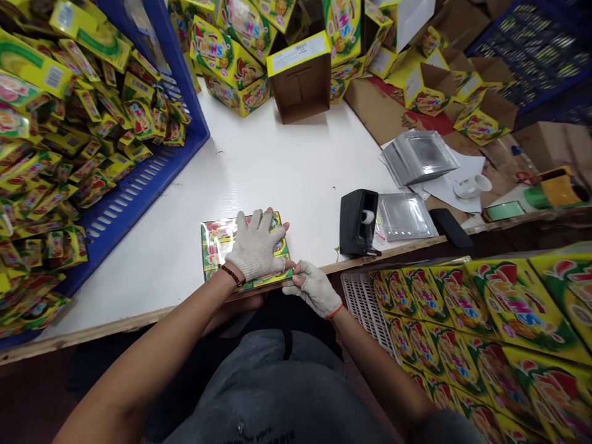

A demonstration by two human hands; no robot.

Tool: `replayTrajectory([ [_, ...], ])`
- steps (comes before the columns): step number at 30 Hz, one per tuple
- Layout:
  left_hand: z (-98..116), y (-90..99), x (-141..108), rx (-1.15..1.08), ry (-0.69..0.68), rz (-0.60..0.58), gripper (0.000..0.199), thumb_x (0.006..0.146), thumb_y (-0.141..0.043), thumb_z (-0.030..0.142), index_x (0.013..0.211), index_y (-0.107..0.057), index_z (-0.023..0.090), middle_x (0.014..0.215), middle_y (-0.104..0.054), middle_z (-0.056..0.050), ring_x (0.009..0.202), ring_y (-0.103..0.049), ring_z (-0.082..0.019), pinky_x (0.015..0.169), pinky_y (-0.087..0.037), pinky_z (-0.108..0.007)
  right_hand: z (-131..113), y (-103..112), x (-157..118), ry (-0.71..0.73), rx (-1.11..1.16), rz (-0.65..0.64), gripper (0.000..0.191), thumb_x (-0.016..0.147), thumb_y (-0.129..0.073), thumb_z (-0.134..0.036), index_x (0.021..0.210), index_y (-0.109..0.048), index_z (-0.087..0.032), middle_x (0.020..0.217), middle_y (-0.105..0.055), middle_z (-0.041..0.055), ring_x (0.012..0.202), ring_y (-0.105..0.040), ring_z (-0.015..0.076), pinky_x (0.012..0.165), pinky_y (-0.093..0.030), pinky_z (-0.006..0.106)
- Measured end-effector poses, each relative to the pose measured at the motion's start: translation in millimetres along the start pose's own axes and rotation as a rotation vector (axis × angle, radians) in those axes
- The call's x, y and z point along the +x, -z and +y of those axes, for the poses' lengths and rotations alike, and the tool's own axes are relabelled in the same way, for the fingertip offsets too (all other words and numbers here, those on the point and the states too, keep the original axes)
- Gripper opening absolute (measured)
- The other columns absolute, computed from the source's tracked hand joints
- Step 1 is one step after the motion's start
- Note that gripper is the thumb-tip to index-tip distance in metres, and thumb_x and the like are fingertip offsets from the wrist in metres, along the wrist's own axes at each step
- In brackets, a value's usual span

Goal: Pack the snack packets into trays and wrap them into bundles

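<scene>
A flat pack of small fruit-printed boxes under shiny clear plastic [215, 237] lies at the table's front edge. My left hand [259, 243], in a fingerless knit glove, rests flat on top of it with the fingers spread. At the pack's near right corner, my gloved right hand [317, 290] has its thumb and fingers pinched together. Whatever is between those fingertips is too small to make out. A black tape dispenser [354, 225] stands to the right of the pack.
A blue crate [192, 117] full of small boxes stands at left. Behind are large display boxes [231, 55] and an open box [300, 86]. Clear plastic lids [425, 157], a white cup [472, 185] and a phone [449, 227] lie right. Packed yellow boxes [509, 302] fill the lower right.
</scene>
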State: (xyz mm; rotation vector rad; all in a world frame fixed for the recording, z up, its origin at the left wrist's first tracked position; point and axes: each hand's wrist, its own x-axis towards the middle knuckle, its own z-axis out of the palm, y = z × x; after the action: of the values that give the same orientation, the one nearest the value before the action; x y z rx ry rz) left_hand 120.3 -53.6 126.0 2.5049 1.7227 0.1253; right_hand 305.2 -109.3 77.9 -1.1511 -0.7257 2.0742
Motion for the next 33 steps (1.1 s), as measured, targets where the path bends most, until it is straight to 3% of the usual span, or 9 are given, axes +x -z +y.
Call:
replayTrajectory([
  [4,0.0,-2.5,0.5,0.014,0.000,0.021,0.090,0.070,-0.061,0.078,0.140,-0.052,0.023,0.154,-0.036,-0.021,0.135,-0.032,-0.048,0.108,-0.014,-0.069,-23.1,30.5,-17.9,0.120,-0.364,0.088,0.037,0.070,-0.078,-0.049,0.079,-0.056,-0.021,0.063,-0.061,-0.0042,0.051,-0.059,0.0106,0.049,-0.048,0.022],
  [8,-3.0,-6.6,2.5,0.013,-0.013,0.060,0.088,0.069,-0.061,0.078,0.138,-0.054,0.025,0.153,-0.037,-0.020,0.135,-0.032,-0.047,0.108,-0.013,-0.070,-67.4,96.7,-34.9,0.495,-0.530,0.726,0.035,0.079,-0.061,-0.056,0.079,-0.056,-0.022,0.059,-0.056,-0.0036,0.048,-0.048,0.0112,0.048,-0.041,0.024],
  [10,-4.6,-8.0,3.1,0.017,-0.026,0.076,0.087,0.070,-0.060,0.078,0.137,-0.055,0.024,0.151,-0.039,-0.022,0.133,-0.034,-0.048,0.106,-0.015,-0.071,-85.2,129.4,-31.7,0.555,-0.665,0.960,0.036,0.075,-0.060,-0.057,0.075,-0.059,-0.021,0.063,-0.058,-0.0006,0.057,-0.052,0.0148,0.056,-0.044,0.028],
  [14,-6.7,-9.5,4.2,0.053,-0.036,0.098,0.085,0.070,-0.061,0.077,0.136,-0.057,0.023,0.149,-0.041,-0.023,0.130,-0.038,-0.048,0.105,-0.018,-0.071,-97.7,163.2,-3.6,0.494,-0.806,0.853,0.036,0.070,-0.059,-0.055,0.072,-0.067,-0.020,0.078,-0.068,0.0051,0.081,-0.061,0.0222,0.078,-0.049,0.035],
  [17,-6.5,-8.9,4.6,0.052,-0.029,0.092,0.084,0.071,-0.059,0.077,0.136,-0.057,0.024,0.149,-0.041,-0.022,0.130,-0.037,-0.048,0.105,-0.018,-0.070,-93.2,161.9,9.9,0.524,-0.796,0.838,0.034,0.066,-0.063,-0.052,0.074,-0.068,-0.020,0.089,-0.069,0.0071,0.090,-0.062,0.0241,0.086,-0.047,0.039],
  [20,-5.5,-7.2,4.6,0.037,-0.023,0.080,0.083,0.072,-0.059,0.077,0.136,-0.057,0.024,0.150,-0.040,-0.021,0.132,-0.036,-0.048,0.106,-0.017,-0.070,-84.9,151.5,-2.7,0.563,-0.826,0.900,0.031,0.066,-0.063,-0.052,0.068,-0.065,-0.021,0.091,-0.066,0.0079,0.090,-0.060,0.0246,0.088,-0.046,0.040],
  [25,-5.0,-7.4,5.1,0.031,-0.019,0.065,0.085,0.072,-0.058,0.077,0.138,-0.056,0.024,0.152,-0.038,-0.021,0.133,-0.034,-0.048,0.107,-0.016,-0.069,-61.7,135.7,-41.6,0.544,-0.869,0.913,0.034,0.073,-0.059,-0.054,0.069,-0.065,-0.021,0.081,-0.063,0.0055,0.079,-0.057,0.0214,0.080,-0.046,0.036],
  [29,-5.0,-8.9,5.9,0.046,-0.020,0.067,0.086,0.072,-0.057,0.079,0.138,-0.055,0.025,0.153,-0.038,-0.020,0.134,-0.034,-0.048,0.107,-0.013,-0.070,-40.3,133.8,-38.0,0.373,-0.638,0.829,0.035,0.072,-0.054,-0.056,0.070,-0.059,-0.021,0.067,-0.059,0.0021,0.062,-0.052,0.0161,0.062,-0.046,0.030],
  [33,-3.1,-6.6,5.2,0.075,-0.013,0.042,0.087,0.073,-0.055,0.079,0.139,-0.054,0.023,0.153,-0.037,-0.022,0.133,-0.034,-0.047,0.106,-0.014,-0.069,-27.7,140.7,-36.7,0.291,-0.665,0.801,0.033,0.065,-0.058,-0.053,0.056,-0.049,-0.022,0.054,-0.049,-0.0007,0.057,-0.045,0.0145,0.055,-0.040,0.028],
])
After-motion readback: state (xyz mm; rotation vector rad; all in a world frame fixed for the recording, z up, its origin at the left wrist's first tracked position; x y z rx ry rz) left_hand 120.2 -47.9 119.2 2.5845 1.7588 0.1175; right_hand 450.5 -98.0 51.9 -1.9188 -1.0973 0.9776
